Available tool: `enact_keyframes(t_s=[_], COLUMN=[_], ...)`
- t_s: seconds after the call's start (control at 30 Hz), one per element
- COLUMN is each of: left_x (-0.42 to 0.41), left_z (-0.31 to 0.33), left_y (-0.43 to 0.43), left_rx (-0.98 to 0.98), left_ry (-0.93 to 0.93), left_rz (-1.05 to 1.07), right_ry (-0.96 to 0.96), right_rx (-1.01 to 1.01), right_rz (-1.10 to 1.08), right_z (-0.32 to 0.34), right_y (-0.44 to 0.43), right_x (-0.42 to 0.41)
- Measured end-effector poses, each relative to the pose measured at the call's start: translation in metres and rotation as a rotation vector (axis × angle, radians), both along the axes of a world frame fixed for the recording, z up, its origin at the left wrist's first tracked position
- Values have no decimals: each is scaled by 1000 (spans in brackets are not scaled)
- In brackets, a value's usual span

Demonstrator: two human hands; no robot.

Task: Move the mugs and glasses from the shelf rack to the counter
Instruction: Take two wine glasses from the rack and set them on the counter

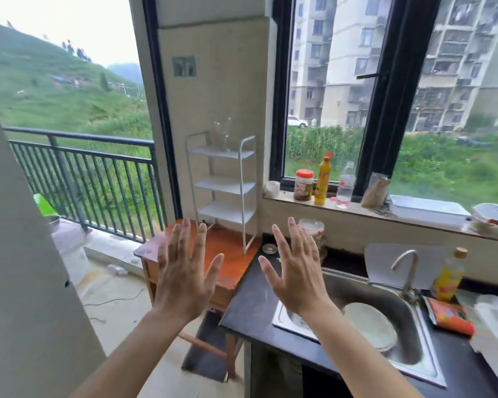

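Both hands are raised, palms away, fingers spread and holding nothing: the left hand (184, 271) over a small wooden table (230, 254), the right hand (295, 275) over the dark counter (250, 305). A steel sink (408, 334) is set into the counter, with a round plate (370, 326) lying in it and a tap (406, 271) at its back edge. A yellow bottle (449, 275) stands just beside the tap. The white shelf rack (224, 185) stands on the table against the tiled wall; its lower tiers appear bare. Clear glasses (223, 135) stand on the top tier, blurred, number uncertain. On the window sill (357, 209) stand a jar (304, 185), a yellow squeeze bottle (322, 180) and a clear plastic bottle (345, 186). To the left, a balcony railing (84, 168).
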State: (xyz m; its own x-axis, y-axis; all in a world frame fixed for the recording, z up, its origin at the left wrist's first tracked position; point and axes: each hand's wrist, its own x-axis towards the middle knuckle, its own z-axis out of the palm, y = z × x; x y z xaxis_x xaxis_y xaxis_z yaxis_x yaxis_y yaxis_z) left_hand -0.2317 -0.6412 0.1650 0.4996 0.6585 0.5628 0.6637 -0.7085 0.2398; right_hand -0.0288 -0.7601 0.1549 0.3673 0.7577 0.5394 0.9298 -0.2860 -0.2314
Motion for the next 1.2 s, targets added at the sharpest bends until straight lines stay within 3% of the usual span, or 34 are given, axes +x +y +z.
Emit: enact_keyframes(t_s=[0.33,0.73,0.9,1.2], left_x=[75,168,204,280], left_z=[-5,61,65,89], left_y=[163,361,443,602], left_rx=[-28,-4,-17,-213], left_ry=[68,-50,-131,-230], left_rz=[43,-3,-85,-358], right_ry=[36,40,51,93], right_rx=[30,158,225,276], right_rz=[67,99,55,-122], right_z=[-8,78,97,136], right_y=[179,380,431,538], right_x=[81,186,211,246])
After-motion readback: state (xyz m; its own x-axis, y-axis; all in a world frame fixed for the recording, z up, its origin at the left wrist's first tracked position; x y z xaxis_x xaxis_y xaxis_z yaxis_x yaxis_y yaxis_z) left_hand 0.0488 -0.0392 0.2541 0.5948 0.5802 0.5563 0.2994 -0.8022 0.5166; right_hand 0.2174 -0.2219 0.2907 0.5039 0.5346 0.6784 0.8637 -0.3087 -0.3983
